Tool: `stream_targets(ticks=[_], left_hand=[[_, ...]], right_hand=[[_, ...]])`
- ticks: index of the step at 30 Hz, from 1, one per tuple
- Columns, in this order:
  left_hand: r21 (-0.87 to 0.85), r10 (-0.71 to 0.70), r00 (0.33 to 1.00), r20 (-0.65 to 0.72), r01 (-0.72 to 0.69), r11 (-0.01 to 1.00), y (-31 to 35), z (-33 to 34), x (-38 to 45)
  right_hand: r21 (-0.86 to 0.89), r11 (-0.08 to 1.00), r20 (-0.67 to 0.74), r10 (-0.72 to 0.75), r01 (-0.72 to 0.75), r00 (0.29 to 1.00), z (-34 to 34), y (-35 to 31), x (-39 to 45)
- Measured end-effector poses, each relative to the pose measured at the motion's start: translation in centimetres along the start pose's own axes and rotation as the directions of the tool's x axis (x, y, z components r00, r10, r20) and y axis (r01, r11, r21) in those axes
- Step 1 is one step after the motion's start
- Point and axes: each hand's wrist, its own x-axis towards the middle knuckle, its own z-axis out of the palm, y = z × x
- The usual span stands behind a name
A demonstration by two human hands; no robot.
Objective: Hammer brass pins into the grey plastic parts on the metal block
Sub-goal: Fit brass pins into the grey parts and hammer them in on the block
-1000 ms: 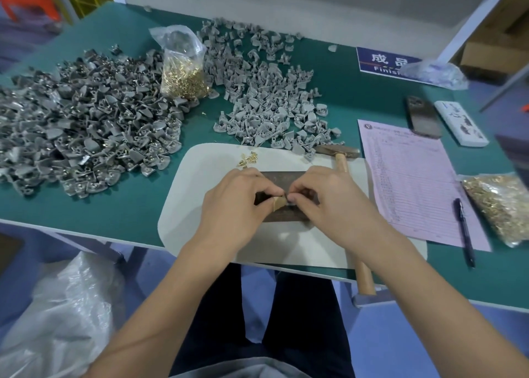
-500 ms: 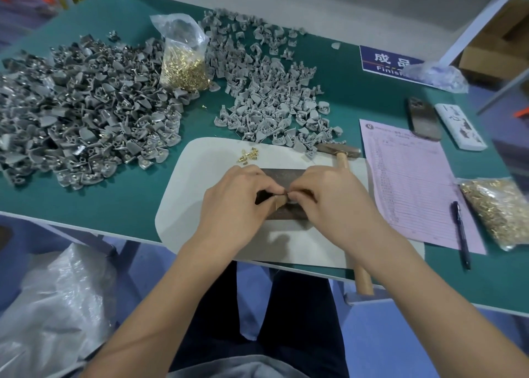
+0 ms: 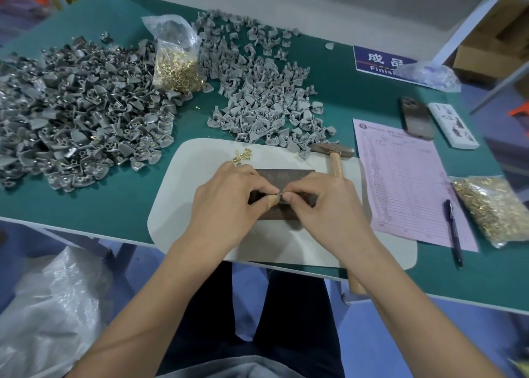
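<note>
Presently both hands meet over the metal block (image 3: 286,174), which sits on a pale mat (image 3: 200,160) at the counter's (image 3: 120,206) near edge. The left hand (image 3: 229,197) and right hand (image 3: 323,203) pinch fingertip to fingertip on a small grey part (image 3: 282,198); judged, a pin is being seated by hand before striking, though the pin itself is hidden. Loose brass pins (image 3: 242,157) lie just beyond the block on its left, kept within reach. The hammer (image 3: 333,154) rests right of the block, unheld. Beyond the block lie two heaps of grey parts (image 3: 257,91) and a bag of pins (image 3: 177,65). Nothing obstructs the block except the hands.
</note>
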Motion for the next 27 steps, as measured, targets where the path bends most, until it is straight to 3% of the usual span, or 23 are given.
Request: stream_targets(ticks=[4, 6, 8, 11, 14, 19, 22, 25, 27], left_hand=[[0.070, 0.089, 0.996, -0.009, -0.088, 0.994, 0.5, 0.0, -0.3], [0.098, 0.107, 0.994, -0.025, -0.104, 0.990, 0.5, 0.0, -0.5], [0.094, 0.096, 0.995, -0.030, -0.093, 0.991, 0.4, 0.1, -0.5], [0.087, 0.100, 0.995, -0.026, -0.097, 0.991, 0.4, 0.1, -0.3], [0.068, 0.098, 0.995, -0.027, -0.096, 0.993, 0.2, 0.3, -0.1], [0.047, 0.075, 0.997, -0.031, -0.074, 0.996, 0.0, 0.2, -0.1], [0.036, 0.063, 0.997, -0.036, -0.062, 0.997, 0.0, 0.2, -0.2], [0.037, 0.055, 0.997, -0.045, -0.053, 0.998, 0.0, 0.2, -0.1], [0.056, 0.067, 0.997, -0.044, -0.064, 0.996, -0.1, 0.2, 0.1]], right_hand=[[-0.002, 1.000, 0.000, 0.008, -0.008, 1.000, 0.0, 0.2, 0.0], [0.093, 0.994, -0.002, 0.058, -0.057, 0.998, -0.2, 0.6, -0.2], [0.195, 0.973, -0.127, 0.154, -0.127, 0.980, -0.7, 1.5, -0.7], [-0.032, 0.938, -0.311, 0.318, -0.345, 0.895, -1.1, 3.8, -1.2], [-0.268, 0.784, -0.186, 0.528, -0.560, 0.829, -0.6, 5.5, -1.1], [-0.302, 0.801, -0.097, 0.514, -0.517, 0.853, -0.8, 6.4, 0.3], [-0.086, 0.875, -0.105, 0.468, -0.477, 0.877, -2.0, 6.2, 0.3], [0.185, 0.942, -0.145, 0.309, -0.281, 0.940, -2.8, 4.4, -1.4], [0.190, 0.968, -0.101, 0.186, -0.164, 0.977, -3.5, 3.4, -2.8]])
